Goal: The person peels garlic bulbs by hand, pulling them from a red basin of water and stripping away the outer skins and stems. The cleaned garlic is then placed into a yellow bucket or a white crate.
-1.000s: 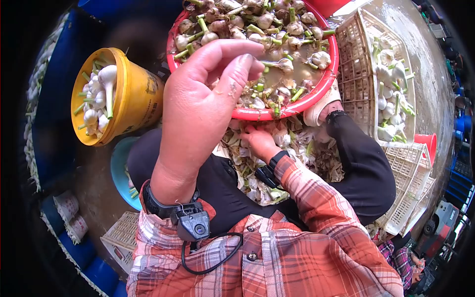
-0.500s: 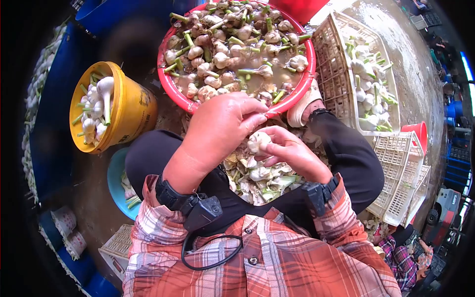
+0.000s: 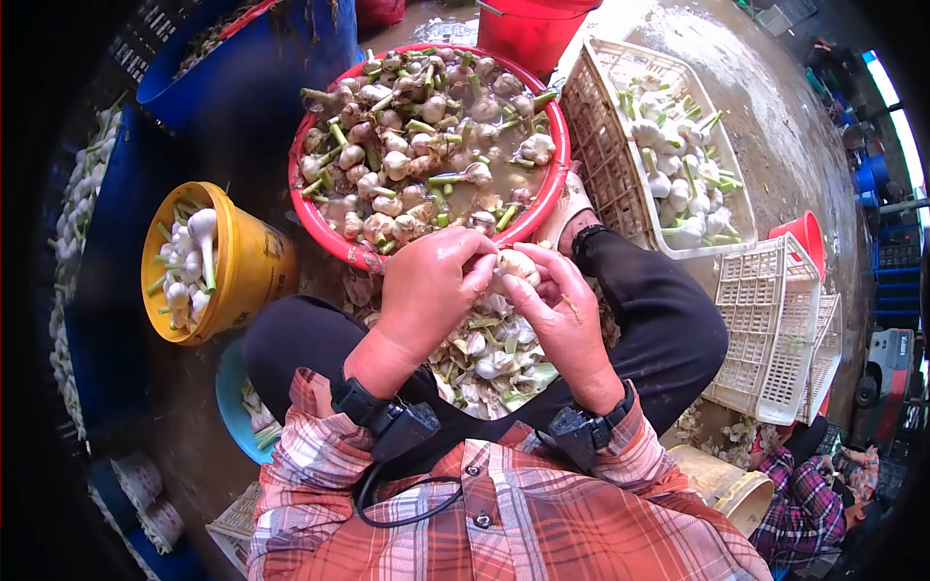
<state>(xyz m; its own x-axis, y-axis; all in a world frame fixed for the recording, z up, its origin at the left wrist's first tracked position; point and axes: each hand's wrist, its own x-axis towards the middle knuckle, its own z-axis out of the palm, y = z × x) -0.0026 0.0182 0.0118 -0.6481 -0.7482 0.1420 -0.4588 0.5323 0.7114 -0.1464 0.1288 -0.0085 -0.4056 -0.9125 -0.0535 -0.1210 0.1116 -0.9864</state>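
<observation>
A pale garlic bulb (image 3: 520, 266) is held in the fingers of my right hand (image 3: 565, 320), just past the near rim of a red basin (image 3: 325, 242). From the other side, the thumb and fingertips of my left hand (image 3: 426, 290) pinch at the bulb's left edge; what lies between those fingertips is partly hidden. Below both hands, a heap of garlic peelings (image 3: 489, 353) covers the floor between my legs. In the basin, many unpeeled garlic bulbs (image 3: 392, 145) with cut green stems sit in murky water.
A yellow bucket (image 3: 262, 261) of cleaned garlic stands at left, with a blue bowl (image 3: 232, 397) below it. A white crate (image 3: 605, 126) of garlic sits at right, near stacked crates (image 3: 765, 310) and a red bucket (image 3: 533, 34). Another person (image 3: 799, 494) sits at lower right.
The view has shifted, so the basin appears lower and farther left. My right hand has turned more around the bulb, and my left fingertips have come against its edge.
</observation>
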